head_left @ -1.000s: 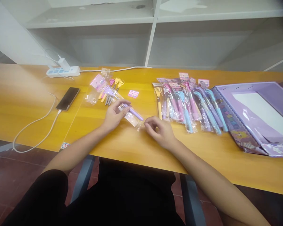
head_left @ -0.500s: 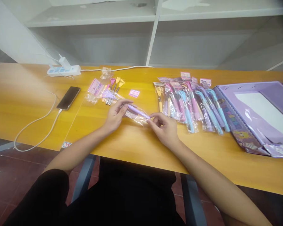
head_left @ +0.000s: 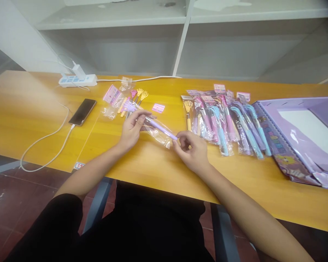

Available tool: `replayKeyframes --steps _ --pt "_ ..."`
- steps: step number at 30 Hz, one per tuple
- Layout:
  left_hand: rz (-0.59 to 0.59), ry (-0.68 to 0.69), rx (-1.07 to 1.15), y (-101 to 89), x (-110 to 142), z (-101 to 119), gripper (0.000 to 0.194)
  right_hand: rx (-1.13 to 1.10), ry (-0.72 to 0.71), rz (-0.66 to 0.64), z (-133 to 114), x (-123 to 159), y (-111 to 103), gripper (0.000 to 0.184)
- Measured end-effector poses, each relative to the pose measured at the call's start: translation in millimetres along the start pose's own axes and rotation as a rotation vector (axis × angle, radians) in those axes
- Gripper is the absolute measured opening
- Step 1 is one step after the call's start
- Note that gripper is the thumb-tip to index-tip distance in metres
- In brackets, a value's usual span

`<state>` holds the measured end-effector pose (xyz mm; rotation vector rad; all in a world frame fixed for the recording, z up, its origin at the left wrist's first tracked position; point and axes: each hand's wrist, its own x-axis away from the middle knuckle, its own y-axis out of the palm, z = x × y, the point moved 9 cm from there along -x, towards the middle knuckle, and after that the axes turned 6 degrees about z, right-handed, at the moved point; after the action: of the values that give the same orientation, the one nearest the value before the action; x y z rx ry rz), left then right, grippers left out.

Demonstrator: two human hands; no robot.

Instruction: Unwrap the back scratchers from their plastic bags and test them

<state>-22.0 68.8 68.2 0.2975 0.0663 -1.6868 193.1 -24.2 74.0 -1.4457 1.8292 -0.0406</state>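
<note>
A purple back scratcher [head_left: 161,127] with a clear plastic bag around or beneath its handle lies slantwise between my hands. My left hand [head_left: 132,128] is closed on it near the clawed head, thumb on top. At the lower end of the handle, my right hand [head_left: 191,148] pinches the tip between thumb and fingers. Beyond my left hand lie several loose back scratchers [head_left: 144,95] with yellow and pink heads. A small pink label card [head_left: 158,108] rests on the table just past the held one.
Bagged back scratchers [head_left: 221,125] in several colours lie to the right, beside a purple display box [head_left: 282,145]. Pink cards in clear bags [head_left: 112,95] lie left of centre. A phone [head_left: 82,112] on a white cable and a power strip [head_left: 79,80] are at the left.
The view has shifted slightly, so the table items sit a little differently. Both hands keep hold of the purple back scratcher; its handle tip has dipped slightly.
</note>
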Motion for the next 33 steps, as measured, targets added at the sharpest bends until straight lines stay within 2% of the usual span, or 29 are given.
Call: replayKeyframes --steps 5,10,13,16,22,24,28,33 --pt "0.122 0.052 -0.048 -18.7 -10 9 0.031 0.058 -0.021 -0.018 -1 1 1 0.008" --pt "0.098 -0.003 0.015 -11.2 -7 6 0.036 0.146 0.050 -0.154 10 5 14 0.010" --pt "0.049 -0.033 0.093 0.5 -4 6 0.053 0.147 0.085 -0.244 15 7 22 0.013" --pt "-0.011 -0.116 0.191 10.3 -1 2 0.065 0.116 0.057 -0.256 13 6 23 0.023" --pt "-0.260 -0.398 0.323 41.3 23 -21 0.057 0.086 -0.033 -0.206 6 6 19 0.026" --pt "-0.286 -0.444 0.316 46.9 30 -30 0.053 0.075 -0.071 -0.218 3 7 20 0.026" --pt "-0.175 -0.423 0.277 38.0 25 -40 0.062 0.084 -0.069 -0.262 1 9 24 0.030" --pt "-0.045 -0.328 0.247 15.8 6 -29 0.073 0.102 -0.064 -0.269 -1 10 26 0.039"
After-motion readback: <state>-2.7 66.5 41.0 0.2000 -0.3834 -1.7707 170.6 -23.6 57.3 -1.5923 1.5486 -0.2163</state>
